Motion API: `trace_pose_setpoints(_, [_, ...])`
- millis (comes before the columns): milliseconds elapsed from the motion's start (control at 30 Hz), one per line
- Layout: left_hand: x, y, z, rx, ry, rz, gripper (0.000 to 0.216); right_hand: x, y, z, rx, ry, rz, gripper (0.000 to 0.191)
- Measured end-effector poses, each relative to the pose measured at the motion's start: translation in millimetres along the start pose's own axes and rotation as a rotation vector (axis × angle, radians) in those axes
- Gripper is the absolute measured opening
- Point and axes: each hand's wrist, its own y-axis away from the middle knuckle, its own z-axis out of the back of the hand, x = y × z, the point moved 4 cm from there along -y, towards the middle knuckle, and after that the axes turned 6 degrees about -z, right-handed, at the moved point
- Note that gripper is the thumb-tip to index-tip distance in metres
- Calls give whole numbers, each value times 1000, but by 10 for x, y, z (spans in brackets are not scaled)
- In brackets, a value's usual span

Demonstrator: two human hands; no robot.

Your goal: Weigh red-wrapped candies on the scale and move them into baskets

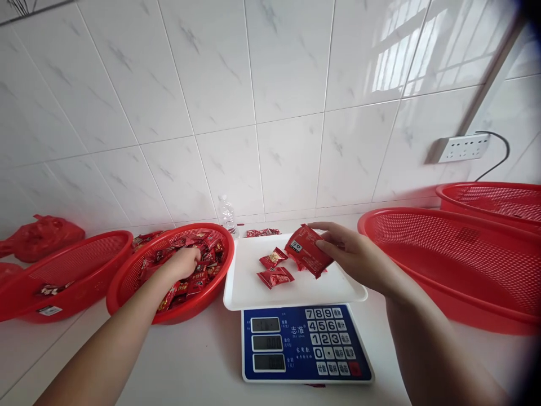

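Counter [190, 366]: scale [306, 344], candy basket [203, 304], packet [308, 256], bottle [227, 215]

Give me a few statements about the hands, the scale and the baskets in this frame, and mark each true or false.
1. The right hand holds a red packet in its fingers over the white scale tray. True.
2. The left hand rests on the scale's keypad. False: it is down in the red basket, among the wrapped sweets.
3. Nothing lies on the tray. False: at least two small packets lie on it.
4. A clear bottle stands by the tiled wall behind the basket. True.
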Motion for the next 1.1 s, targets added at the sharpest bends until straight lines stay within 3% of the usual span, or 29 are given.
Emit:
trace_pose_setpoints(133, [-422,40,101,-208,142,-110,24,20,5,24,-32,-55,-8,36])
trace_pose_setpoints(200, [-721,110,69,-272,438,-249,21,39,9,36,-51,-89,-14,36])
trace_pose_setpoints(333, [-1217,293,-90,-176,762,-391,28,90,13,-14,-77,-216,1,35])
trace_pose_setpoints(467, [-1601,486,-228,16,1059,-537,40,166,37,-283,-4,-455,80,33])
trace_pose_setpoints(533, [-1732,538,-296,77,1281,-515,40,212,61,-433,52,-485,134,29])
trace_pose_setpoints(667, [-1715,521,-290,-131,1755,-264,29,198,63,-468,14,-267,189,29])
trace_pose_setpoints(733, [-1605,497,-206,-234,1942,-137,24,95,19,-397,-13,-75,148,37])
trace_pose_setpoints(800, [-1468,480,-101,-295,2070,-17,19,-57,-38,-368,46,138,80,48])
trace_pose_setpoints(900, [-1306,475,27,-329,2164,74,20,-283,-94,-442,230,409,26,57])
trace_pose_setpoints(967, [-1257,478,50,-318,2187,104,20,-359,-110,-512,292,501,79,50])
trace_pose_setpoints(1100, [-1256,470,-7,-258,2215,144,20,-397,-148,-553,213,568,174,34])
